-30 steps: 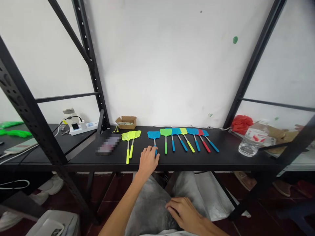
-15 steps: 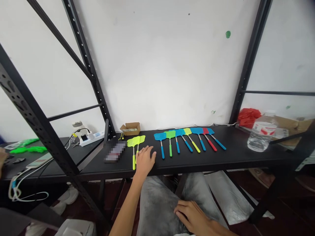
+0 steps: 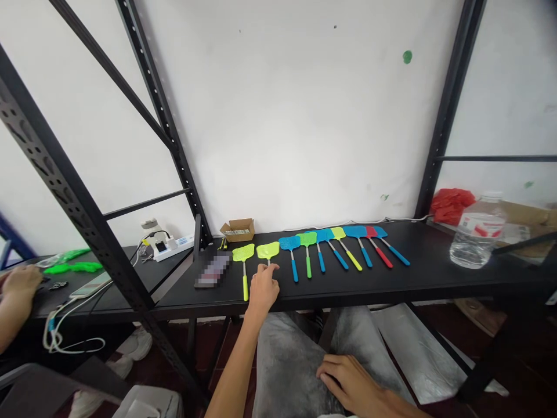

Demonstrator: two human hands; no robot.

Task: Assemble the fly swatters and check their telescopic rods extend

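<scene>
My left hand (image 3: 264, 288) is closed over the handle of a yellow-green fly swatter (image 3: 268, 250), hiding that handle; the mesh head lies just beyond my fingers. To its left lies another yellow-green fly swatter (image 3: 243, 253), handle towards me. On the right a blue fly swatter (image 3: 290, 243) and a green fly swatter (image 3: 308, 238) lead a row of several more, among them a yellow one (image 3: 338, 233) and a red one (image 3: 371, 233). Some of their heads overlap. Away from the swatters, my right hand (image 3: 342, 374) rests on my thigh with loosely bent fingers, holding nothing.
A small cardboard box (image 3: 237, 230) and a blurred-out flat object (image 3: 213, 270) are at the left. A water bottle (image 3: 477, 232) and red plastic bag (image 3: 453, 205) stand right. Black shelf posts (image 3: 178, 151) frame the black tabletop (image 3: 418, 280). Another person's hand (image 3: 24, 281) is far left.
The swatter under my left hand has moved right, away from the other yellow-green one; they overlapped before. My fingers have closed in. My right hand stays on my thigh.
</scene>
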